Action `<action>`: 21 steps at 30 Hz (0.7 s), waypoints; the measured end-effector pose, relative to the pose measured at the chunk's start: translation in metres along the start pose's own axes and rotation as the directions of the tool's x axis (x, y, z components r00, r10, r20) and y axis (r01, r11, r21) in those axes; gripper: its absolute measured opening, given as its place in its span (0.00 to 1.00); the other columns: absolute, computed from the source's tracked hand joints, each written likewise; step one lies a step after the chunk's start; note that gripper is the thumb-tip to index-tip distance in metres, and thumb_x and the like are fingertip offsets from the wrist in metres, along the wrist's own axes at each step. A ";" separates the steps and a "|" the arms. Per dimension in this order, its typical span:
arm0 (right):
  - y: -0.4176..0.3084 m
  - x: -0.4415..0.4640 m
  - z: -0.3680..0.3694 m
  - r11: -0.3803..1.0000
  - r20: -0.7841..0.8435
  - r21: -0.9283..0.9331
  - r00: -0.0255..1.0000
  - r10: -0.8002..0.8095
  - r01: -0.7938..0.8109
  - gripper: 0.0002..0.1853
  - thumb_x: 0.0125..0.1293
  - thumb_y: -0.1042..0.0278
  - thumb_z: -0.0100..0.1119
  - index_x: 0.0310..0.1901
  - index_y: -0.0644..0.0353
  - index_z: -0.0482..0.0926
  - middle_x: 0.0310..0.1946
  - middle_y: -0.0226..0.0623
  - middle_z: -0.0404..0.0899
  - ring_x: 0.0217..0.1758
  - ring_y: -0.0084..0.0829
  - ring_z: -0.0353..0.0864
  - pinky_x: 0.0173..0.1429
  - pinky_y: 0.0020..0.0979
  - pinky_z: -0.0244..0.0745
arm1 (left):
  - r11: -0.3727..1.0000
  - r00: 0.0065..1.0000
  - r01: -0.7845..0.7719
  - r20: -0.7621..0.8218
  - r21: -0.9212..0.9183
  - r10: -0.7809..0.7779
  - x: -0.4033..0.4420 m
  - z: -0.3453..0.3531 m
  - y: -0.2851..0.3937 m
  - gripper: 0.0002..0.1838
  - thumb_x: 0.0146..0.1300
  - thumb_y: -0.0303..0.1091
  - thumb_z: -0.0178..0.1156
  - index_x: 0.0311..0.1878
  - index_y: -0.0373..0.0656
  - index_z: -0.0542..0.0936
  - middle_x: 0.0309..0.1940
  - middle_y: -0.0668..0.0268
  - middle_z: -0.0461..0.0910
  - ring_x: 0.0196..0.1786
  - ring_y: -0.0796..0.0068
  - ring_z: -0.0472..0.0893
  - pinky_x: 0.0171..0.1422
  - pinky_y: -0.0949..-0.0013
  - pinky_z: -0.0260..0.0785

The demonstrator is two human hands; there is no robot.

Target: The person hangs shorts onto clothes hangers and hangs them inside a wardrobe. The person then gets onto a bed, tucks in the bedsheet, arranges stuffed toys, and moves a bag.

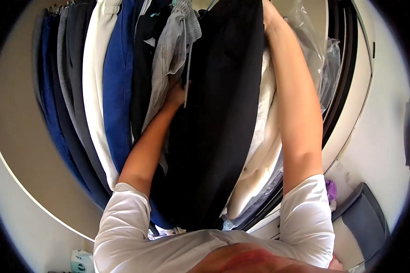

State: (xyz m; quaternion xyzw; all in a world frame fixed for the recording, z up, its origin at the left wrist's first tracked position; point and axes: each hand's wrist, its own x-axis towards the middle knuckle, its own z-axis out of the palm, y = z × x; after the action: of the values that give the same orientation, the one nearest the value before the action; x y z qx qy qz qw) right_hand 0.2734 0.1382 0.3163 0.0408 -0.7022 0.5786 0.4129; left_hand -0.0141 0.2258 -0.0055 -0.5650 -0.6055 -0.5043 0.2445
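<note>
A long black garment [218,100] hangs in the middle of the wardrobe, between my arms. My left hand [175,94] reaches in at its left side, beside light grey drawstring pants [166,59]. The fingers of that hand are hidden among the cloth, and a pale drawstring [187,77] dangles in front of it. My right hand [269,16] is raised at the top edge, against the black garment's upper right side. Its fingers are cut off by the frame. Behind my right forearm hangs a cream garment [259,168].
Blue trousers [117,86], white trousers [94,91] and several dark garments hang to the left. Clear plastic covers [330,68] hang at the right. A grey-and-white seat [362,218] and a purple item [331,191] are at lower right. A pale packet [82,260] stands at lower left.
</note>
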 end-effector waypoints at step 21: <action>0.339 -0.278 0.143 0.710 -0.247 -0.702 0.914 -0.321 0.059 0.47 0.64 0.81 0.59 0.80 0.60 0.42 0.81 0.57 0.33 0.84 0.53 0.38 0.83 0.42 0.40 | 0.841 0.975 -0.206 -0.029 -0.500 0.222 -0.196 -0.014 0.021 0.29 0.75 0.43 0.48 0.72 0.36 0.66 0.77 0.47 0.54 0.75 0.44 0.60 0.79 0.56 0.54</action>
State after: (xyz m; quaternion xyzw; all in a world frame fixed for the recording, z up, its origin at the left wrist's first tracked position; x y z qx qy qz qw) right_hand 0.1983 0.0116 -0.1204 -0.1439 -0.7710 0.2318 0.5755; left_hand 0.0488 0.1244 -0.1633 -0.6805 -0.3910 -0.6047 0.1355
